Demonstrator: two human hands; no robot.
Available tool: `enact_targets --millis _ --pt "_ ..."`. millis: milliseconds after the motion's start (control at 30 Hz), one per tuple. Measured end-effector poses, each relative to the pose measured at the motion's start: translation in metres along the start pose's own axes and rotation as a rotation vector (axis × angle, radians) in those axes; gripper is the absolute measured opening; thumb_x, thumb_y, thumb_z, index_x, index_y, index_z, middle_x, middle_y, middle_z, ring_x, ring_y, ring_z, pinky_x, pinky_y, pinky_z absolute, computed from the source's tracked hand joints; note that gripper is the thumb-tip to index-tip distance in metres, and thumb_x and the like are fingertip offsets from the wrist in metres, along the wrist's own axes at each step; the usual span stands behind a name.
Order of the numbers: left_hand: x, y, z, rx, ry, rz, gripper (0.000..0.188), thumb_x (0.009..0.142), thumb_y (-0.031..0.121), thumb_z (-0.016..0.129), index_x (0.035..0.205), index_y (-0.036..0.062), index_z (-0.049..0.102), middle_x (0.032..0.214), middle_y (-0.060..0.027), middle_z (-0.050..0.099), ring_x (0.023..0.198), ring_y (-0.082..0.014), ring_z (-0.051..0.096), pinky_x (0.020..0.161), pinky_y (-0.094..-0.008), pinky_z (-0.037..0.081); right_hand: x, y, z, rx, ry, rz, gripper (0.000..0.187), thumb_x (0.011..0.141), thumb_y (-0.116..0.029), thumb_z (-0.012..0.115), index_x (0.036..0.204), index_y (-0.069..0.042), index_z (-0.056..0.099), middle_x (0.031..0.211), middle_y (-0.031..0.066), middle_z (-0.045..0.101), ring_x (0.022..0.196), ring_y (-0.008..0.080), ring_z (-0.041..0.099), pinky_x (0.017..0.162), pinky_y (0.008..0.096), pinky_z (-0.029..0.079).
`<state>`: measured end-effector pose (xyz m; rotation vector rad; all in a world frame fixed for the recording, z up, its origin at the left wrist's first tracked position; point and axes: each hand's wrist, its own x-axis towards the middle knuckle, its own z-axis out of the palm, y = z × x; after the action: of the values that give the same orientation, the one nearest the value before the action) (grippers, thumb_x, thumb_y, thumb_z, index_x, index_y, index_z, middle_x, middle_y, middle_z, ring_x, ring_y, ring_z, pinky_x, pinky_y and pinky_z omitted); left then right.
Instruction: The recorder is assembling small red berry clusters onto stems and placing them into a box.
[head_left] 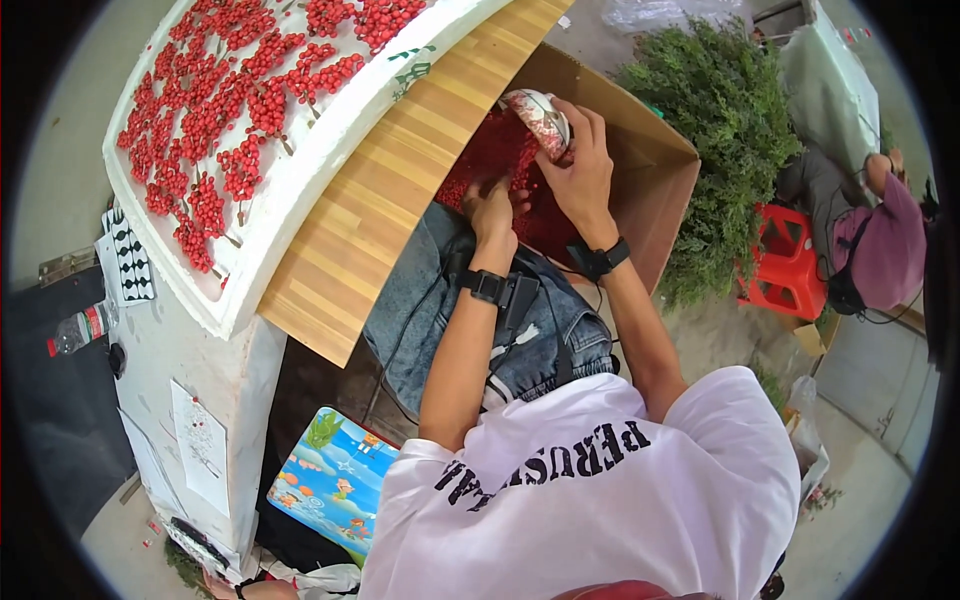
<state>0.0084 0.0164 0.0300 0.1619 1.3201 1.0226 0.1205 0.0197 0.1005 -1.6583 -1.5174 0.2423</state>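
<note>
I judge this as handling loose berries: my right hand grips a tilted bowl over the carton, beside the surface's right edge. Whether my curled left hand holds any, I cannot tell. Next needs steady tilt.

The right hand covers part of the bowl it holds, and the bowl's inside is mostly hidden. The left hand's fingertips are hard to make out against the red bits, too small to tell apart. A wooden board hides part of the cardboard box. The upper edge crops the foam tray.
</note>
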Motion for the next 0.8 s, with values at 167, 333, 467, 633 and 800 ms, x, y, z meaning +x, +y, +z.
enact_targets --millis 167,333,467,633,800 --pt "0.011 -0.003 -0.005 0.035 -0.027 -0.004 0.017 0.087 0.007 0.064 0.103 0.0033 0.058 0.082 -0.009 0.063 0.058 -0.0175 0.062 0.046 -0.028 0.054 0.002 0.052 0.016 -0.055 0.021 0.124 0.057 0.071 -0.004 0.068 0.125 -0.012 0.052 0.117 0.0168 0.055 0.101 0.0359 0.06 0.077 0.041 0.053" --pt "0.033 -0.003 0.002 0.045 -0.039 0.019 0.019 0.087 0.012 0.066 0.104 0.0036 0.061 0.085 -0.0076 0.064 0.06 -0.0154 0.061 0.048 -0.0277 0.054 -0.004 0.196 0.068 -0.482 -0.666 0.679 0.05 0.078 -0.016 0.065 0.125 -0.019 0.051 0.114 0.0261 0.054 0.1 0.0372 0.061 0.071 0.0459 0.054" --pt "0.049 -0.022 0.026 0.069 -0.06 -0.036 0.018 0.089 0.015 0.066 0.103 0.0037 0.063 0.086 -0.0062 0.065 0.059 -0.0139 0.061 0.046 -0.025 0.053 -0.047 0.302 0.111 -0.897 -0.654 0.294 0.04 0.085 -0.022 0.06 0.124 -0.019 0.052 0.11 0.0248 0.058 0.101 0.0331 0.062 0.067 0.0429 0.055" --pt "0.063 -0.017 0.02 0.039 -0.007 -0.019 0.019 0.09 0.016 0.064 0.104 0.0028 0.063 0.09 -0.0066 0.066 0.061 -0.0142 0.062 0.046 -0.0236 0.053 -0.072 0.35 0.135 -1.037 -0.478 0.056 0.037 0.089 -0.026 0.054 0.126 -0.019 0.052 0.096 0.0188 0.062 0.083 0.0276 0.066 0.063 0.0392 0.054" --pt "0.07 -0.022 0.029 0.044 0.007 -0.04 0.019 0.09 0.016 0.064 0.104 0.003 0.063 0.096 -0.008 0.066 0.064 -0.0148 0.063 0.047 -0.0235 0.053 -0.11 0.411 0.174 -1.046 -0.651 0.256 0.044 0.083 -0.021 0.057 0.127 -0.021 0.055 0.091 0.0167 0.064 0.08 0.0259 0.065 0.067 0.0415 0.054"
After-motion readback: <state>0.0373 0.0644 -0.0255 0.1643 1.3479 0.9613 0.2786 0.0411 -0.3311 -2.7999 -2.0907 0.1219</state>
